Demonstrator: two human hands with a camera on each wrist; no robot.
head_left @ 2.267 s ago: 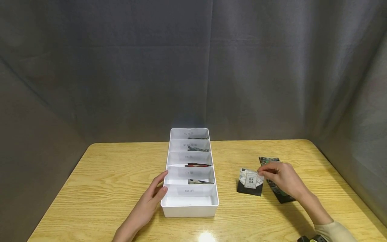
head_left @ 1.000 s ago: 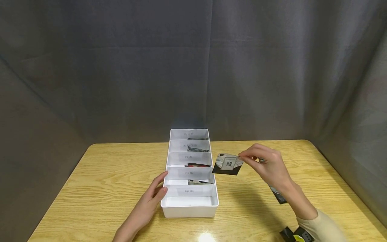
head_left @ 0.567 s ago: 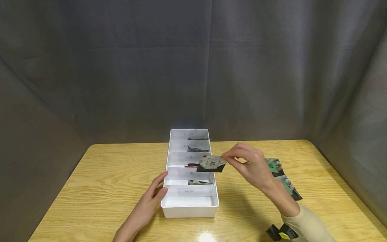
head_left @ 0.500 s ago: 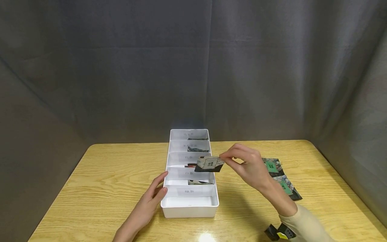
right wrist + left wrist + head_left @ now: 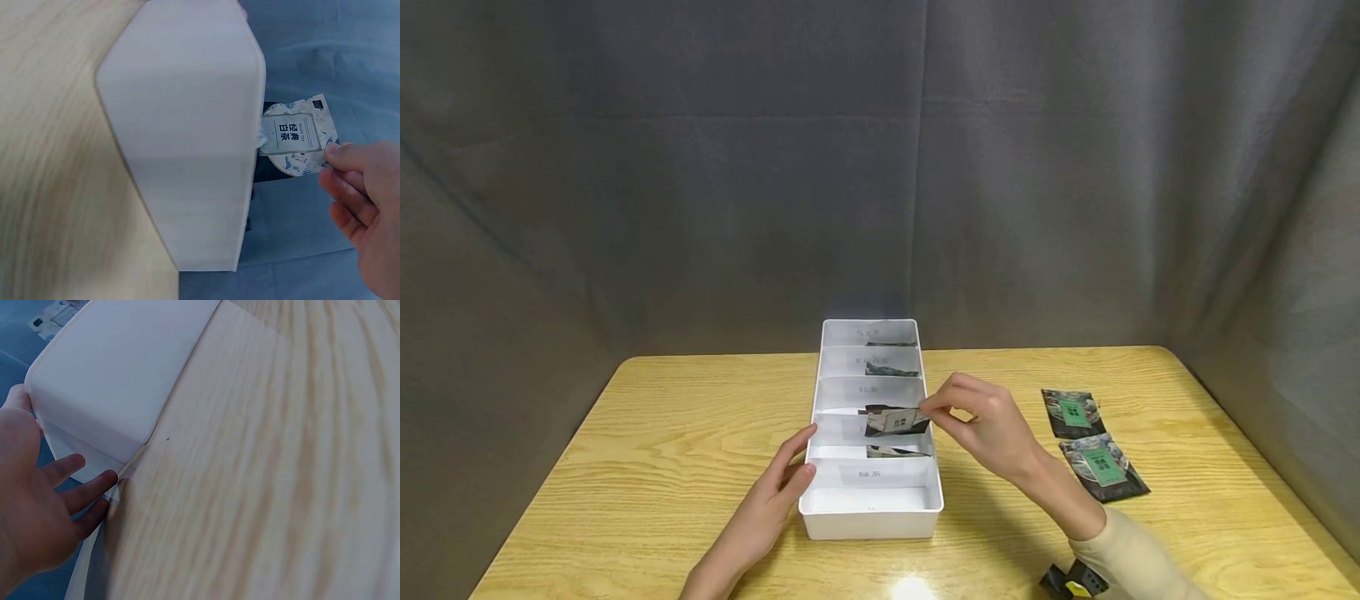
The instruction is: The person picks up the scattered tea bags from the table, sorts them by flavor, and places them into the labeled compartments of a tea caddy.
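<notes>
A white box (image 5: 871, 525) with several labelled compartments stands mid-table. My left hand (image 5: 767, 500) rests against its left side, fingers fairly straight; the left wrist view has these fingers (image 5: 75, 487) touching the wall. Between thumb and fingertips, my right hand (image 5: 992, 429) pinches a white tea sachet (image 5: 895, 422) by one corner. The sachet hangs tilted over the fourth compartment from the back, its lower edge apparently just inside the rim. In the right wrist view the sachet (image 5: 294, 135) shows "WHITE TEA" print, partly hidden behind the box wall. Another sachet (image 5: 895, 452) lies in that same compartment.
Two dark sachets with green labels lie on the right of the table, one farther back (image 5: 1072, 413) and one nearer (image 5: 1103, 467). The farther compartments hold sachets, among them a red one (image 5: 872, 409). A grey curtain (image 5: 880, 167) hangs behind the table.
My right hand picked the white tea sachet up from the table at right, carried it left over the box and lowered it toward the fourth compartment. The left hand stayed put.
</notes>
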